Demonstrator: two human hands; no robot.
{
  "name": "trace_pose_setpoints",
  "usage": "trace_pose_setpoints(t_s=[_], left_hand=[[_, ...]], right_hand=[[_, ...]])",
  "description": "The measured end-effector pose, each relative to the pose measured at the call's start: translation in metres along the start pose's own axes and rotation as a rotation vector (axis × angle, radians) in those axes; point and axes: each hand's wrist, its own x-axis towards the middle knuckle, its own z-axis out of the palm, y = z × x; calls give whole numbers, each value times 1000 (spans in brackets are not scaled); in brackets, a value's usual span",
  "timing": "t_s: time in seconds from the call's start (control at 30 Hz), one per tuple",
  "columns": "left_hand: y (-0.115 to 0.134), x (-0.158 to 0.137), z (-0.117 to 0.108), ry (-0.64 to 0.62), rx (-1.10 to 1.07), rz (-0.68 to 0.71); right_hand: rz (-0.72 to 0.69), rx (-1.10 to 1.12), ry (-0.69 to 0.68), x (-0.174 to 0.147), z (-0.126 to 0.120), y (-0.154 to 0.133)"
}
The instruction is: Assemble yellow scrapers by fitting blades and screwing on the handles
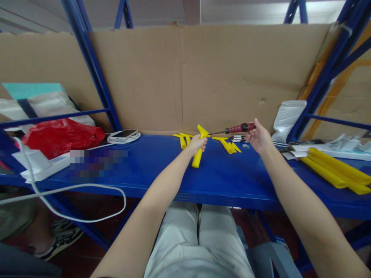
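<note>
- Far left: one crinkly red plastic bag (65, 135), all lumpy, in front of a whitish bag (52, 103) with a dark strap.
- Nearer on that side, one white power strip (48, 168), plus a smooth white cable (87, 185) looping past the table's near edge.
- Next along, one flat, dark-faced phone (126, 133) on a coiled white cord (136, 136).
- Middle: the left hand (197, 145) has its fingers wrapped round one smooth yellow T-shaped piece (196, 160), tube end pointing near, above the blue table (156, 170).
- More yellow pieces (183, 143) lie just beyond that hand; partly hidden, so no solid count.
- One screwdriver (240, 127), ridged red-and-black handle, thin dark shaft. Its tip meets the yellow head; can't tell if it's inside.
- The right hand (257, 137) pinches the handle's end between its fingers.
- Under the shaft, at least two more yellow bits (227, 146), tapered, and a few tiny shiny parts (245, 146).
- Far right, one wrinkly clear plastic bag (289, 116) against the cardboard (145, 77).
- Near right, at least two long, rounded yellow lengths (333, 170) side by side.
</note>
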Motion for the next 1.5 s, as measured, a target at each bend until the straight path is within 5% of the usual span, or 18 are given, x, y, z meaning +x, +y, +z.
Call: trace_pose_setpoints(t_s=[0.67,1.5], left_hand=[[-1,3,-2,-3,-2,-3],[-1,1,0,-17,44,16]], right_hand=[[-118,-13,-114,-1,-2,0],[-132,-117,153,0,2,4]])
